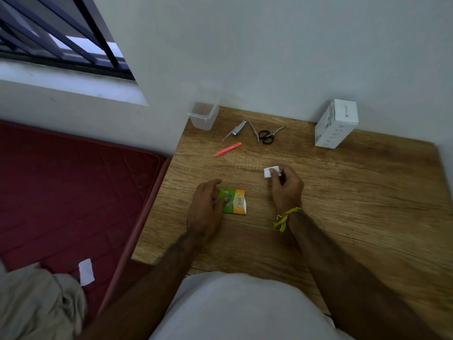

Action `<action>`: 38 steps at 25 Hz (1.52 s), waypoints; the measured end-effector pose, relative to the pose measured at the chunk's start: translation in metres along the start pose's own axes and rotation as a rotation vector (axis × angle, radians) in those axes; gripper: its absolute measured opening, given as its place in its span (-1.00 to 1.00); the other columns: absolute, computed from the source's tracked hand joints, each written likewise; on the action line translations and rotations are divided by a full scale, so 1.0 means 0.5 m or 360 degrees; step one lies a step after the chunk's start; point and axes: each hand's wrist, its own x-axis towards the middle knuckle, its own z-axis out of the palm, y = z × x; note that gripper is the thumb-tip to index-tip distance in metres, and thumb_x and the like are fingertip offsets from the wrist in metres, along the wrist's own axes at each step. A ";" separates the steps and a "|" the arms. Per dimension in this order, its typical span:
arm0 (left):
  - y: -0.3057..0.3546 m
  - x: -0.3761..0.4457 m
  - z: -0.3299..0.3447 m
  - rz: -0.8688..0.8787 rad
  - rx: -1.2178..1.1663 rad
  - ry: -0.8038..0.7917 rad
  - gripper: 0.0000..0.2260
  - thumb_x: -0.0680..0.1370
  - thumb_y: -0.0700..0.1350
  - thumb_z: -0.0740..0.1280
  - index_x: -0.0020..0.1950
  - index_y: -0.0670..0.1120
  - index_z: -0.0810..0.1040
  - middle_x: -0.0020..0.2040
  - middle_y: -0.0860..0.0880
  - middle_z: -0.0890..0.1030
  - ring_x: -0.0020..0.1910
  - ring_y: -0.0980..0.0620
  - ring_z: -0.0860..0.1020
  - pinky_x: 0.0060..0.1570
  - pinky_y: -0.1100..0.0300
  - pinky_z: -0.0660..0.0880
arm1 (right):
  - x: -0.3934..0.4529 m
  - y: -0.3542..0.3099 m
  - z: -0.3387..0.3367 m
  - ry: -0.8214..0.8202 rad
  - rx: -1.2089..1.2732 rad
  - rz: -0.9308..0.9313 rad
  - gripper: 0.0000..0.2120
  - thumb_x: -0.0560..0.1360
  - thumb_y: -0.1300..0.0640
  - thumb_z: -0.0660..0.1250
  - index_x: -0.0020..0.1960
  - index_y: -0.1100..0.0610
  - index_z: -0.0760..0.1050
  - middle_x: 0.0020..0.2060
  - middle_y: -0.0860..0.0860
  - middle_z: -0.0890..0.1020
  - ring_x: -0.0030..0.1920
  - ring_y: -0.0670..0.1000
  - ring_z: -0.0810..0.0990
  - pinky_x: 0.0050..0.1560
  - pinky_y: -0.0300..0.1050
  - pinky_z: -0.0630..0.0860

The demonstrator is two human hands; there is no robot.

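Left hand [206, 207] touches green-orange sachet [237, 201].

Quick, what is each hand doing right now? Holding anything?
Left hand: open, fingers resting on the green and orange packet.
Right hand: closed, pinching a small white piece.

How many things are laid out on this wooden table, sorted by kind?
Grooming tools: 4 (nail clipper, silver tweezers, scissors, pink tweezers)
Containers: 2 (clear tub, white box)
Packets: 2 (green-orange sachet, white pad)
Total: 8
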 end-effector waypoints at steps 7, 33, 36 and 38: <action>-0.004 0.019 -0.001 0.0121 0.0383 -0.0194 -0.42 0.48 0.14 0.44 0.47 0.12 0.38 0.39 0.01 0.37 0.34 0.03 0.36 0.27 0.13 0.40 | 0.003 0.017 0.015 0.0092 -0.0138 -0.0231 -0.95 0.53 0.31 0.37 -0.04 0.27 0.60 -0.16 -0.07 0.57 -0.14 -0.15 0.53 -0.08 -0.59 0.35; 0.106 0.115 0.042 -0.0186 -0.0447 0.0060 -0.90 0.52 -0.18 0.45 0.00 -0.05 0.60 -0.08 0.06 0.65 -0.11 0.16 0.63 -0.14 0.28 0.59 | 0.004 0.015 0.013 0.0094 -0.0115 -0.0151 -0.93 0.56 0.26 0.33 -0.03 0.19 0.60 -0.13 -0.08 0.60 -0.10 -0.15 0.55 -0.04 -0.42 0.45; 0.115 0.048 0.077 -0.0374 -0.0829 -0.0094 -0.76 0.53 -0.27 0.42 0.16 -0.05 0.58 -0.06 -0.03 0.68 -0.18 0.10 0.66 -0.24 0.27 0.60 | 0.007 0.008 0.007 0.0065 -0.0039 -0.0116 -0.87 0.55 0.16 0.33 -0.01 0.20 0.61 -0.14 -0.02 0.64 -0.11 -0.05 0.60 -0.05 -0.19 0.56; 0.111 0.012 0.098 -0.0410 -0.0857 -0.0212 -0.76 0.58 -0.26 0.35 0.22 -0.04 0.58 -0.09 -0.08 0.69 -0.25 0.11 0.65 -0.26 0.24 0.56 | 0.002 0.011 -0.013 0.0078 0.0042 0.0023 -0.84 0.55 0.18 0.36 0.07 0.23 0.62 -0.08 0.01 0.66 -0.06 -0.03 0.61 0.01 -0.12 0.58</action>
